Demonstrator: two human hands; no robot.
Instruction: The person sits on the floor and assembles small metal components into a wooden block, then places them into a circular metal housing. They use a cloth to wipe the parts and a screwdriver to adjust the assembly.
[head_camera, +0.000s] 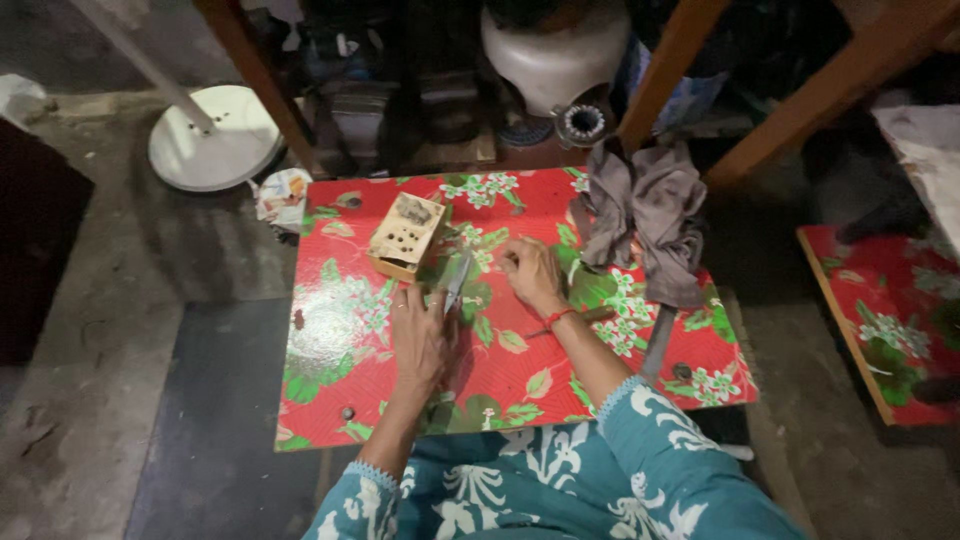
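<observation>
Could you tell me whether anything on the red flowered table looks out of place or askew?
The grey cloth lies crumpled, draped past the table's far right edge. The small wooden block with holes sits turned at an angle to the edges. Nothing looks spilled or broken.

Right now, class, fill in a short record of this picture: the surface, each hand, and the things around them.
Surface: low table covered in red cloth with a green and white flower print
Left hand: holds a slim metal tool, tip pointing away from the person
Right hand: pressed flat on the table, red thread at the wrist
Wooden block: pale, with drilled holes, beyond the left hand
Grey cloth: crumpled at the table's far right
Floor: white round stand base at far left
</observation>
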